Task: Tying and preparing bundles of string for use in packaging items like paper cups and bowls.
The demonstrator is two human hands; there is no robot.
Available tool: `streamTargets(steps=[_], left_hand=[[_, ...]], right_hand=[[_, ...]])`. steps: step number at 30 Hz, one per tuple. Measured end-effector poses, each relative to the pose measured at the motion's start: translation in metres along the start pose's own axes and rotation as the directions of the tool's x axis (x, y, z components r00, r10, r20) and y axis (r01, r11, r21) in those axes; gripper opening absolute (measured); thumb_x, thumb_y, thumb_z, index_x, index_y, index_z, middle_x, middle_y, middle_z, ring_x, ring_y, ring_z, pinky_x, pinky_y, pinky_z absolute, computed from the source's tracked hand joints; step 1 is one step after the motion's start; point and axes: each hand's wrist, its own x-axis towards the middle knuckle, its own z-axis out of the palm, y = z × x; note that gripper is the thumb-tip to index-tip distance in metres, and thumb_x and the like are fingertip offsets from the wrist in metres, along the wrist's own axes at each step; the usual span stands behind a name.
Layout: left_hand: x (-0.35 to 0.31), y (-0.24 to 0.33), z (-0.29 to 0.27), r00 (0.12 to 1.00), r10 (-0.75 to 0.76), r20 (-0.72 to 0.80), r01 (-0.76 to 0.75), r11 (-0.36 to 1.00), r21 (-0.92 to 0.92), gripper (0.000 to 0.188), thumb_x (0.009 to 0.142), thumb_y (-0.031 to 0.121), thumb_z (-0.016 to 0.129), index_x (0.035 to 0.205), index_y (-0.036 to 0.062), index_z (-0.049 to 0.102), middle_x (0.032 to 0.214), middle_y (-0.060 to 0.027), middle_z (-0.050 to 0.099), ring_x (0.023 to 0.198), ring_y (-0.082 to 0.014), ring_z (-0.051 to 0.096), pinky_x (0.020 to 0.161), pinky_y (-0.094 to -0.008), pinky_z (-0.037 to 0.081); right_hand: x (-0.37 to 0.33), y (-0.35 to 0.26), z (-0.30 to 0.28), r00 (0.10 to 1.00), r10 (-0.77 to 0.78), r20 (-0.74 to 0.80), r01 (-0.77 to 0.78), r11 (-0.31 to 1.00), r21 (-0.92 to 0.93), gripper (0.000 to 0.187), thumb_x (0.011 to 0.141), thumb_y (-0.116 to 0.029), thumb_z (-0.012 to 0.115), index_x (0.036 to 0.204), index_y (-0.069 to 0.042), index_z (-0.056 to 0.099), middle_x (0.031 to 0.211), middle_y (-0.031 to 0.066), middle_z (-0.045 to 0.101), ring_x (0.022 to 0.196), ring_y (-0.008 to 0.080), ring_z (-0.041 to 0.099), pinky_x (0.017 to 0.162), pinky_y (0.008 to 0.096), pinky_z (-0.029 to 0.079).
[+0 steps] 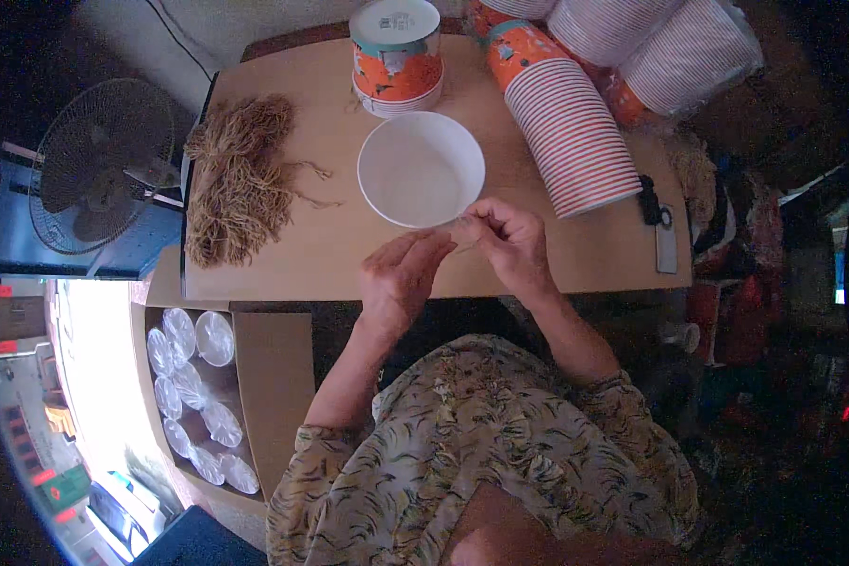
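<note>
Small pale piece: looks thin, light, likely soft; best pinched by edges. Lies between hands, just off near rim of white tub on table. Left hand, right hand: fingers drawn nearly together, tips pinching piece. Cannot tell whether right fingers touch tub.

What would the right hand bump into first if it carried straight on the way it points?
Probably the white tub: the right hand points forward and leftward, toward its near rim. Height is unclear from this one view, so it might pass above.
</note>
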Motion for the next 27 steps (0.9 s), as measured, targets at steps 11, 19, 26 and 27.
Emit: streamTargets(steps=[11,19,26,27], left_hand=[[-0.003,-0.035,-0.010,0.970,-0.127,0.207,0.108,0.989,0.103,0.019,0.082,0.006,0.068,0.100,0.0109,0.067,0.101,-0.0047,0.068,0.076,-0.0269,0.069,0.064,-0.0367,0.057],[-0.045,-0.007,0.002,0.965,-0.152,0.214,0.146,0.988,0.043,0.020,0.080,-0.001,0.062,0.099,0.0067,0.065,0.100,-0.0074,0.067,0.080,-0.0272,0.069,0.067,-0.0367,0.057],[-0.057,-0.006,0.006,0.970,-0.142,0.196,0.140,0.990,0.026,0.022,0.080,-0.001,0.063,0.101,0.0061,0.064,0.106,-0.0084,0.065,0.081,-0.0275,0.069,0.066,-0.0368,0.057],[-0.057,-0.005,0.006,0.969,-0.150,0.194,0.148,0.989,0.024,0.022,0.081,0.000,0.063,0.101,0.0063,0.064,0.105,-0.0086,0.066,0.081,-0.0281,0.069,0.066,-0.0371,0.057]], right_hand=[[0.009,-0.003,-0.005,0.999,-0.008,0.034,0.011,0.998,-0.062,0.012,0.096,-0.010,0.060,0.093,0.001,0.060,0.067,-0.0023,0.056,0.059,0.0029,0.051,0.053,0.0212,0.041],[-0.003,0.018,0.001,0.984,0.098,0.149,-0.077,0.987,-0.144,0.011,0.097,-0.008,0.059,0.090,0.001,0.056,0.068,-0.0018,0.055,0.058,0.0029,0.052,0.051,0.0203,0.042],[-0.013,0.028,0.000,0.969,0.155,0.190,-0.114,0.971,-0.209,0.013,0.097,-0.009,0.059,0.090,0.002,0.057,0.068,-0.0010,0.056,0.056,0.0036,0.053,0.050,0.0212,0.043],[-0.013,0.029,0.001,0.967,0.167,0.193,-0.126,0.970,-0.210,0.013,0.097,-0.009,0.059,0.091,0.002,0.058,0.068,-0.0011,0.056,0.056,0.0036,0.053,0.050,0.0213,0.043]])
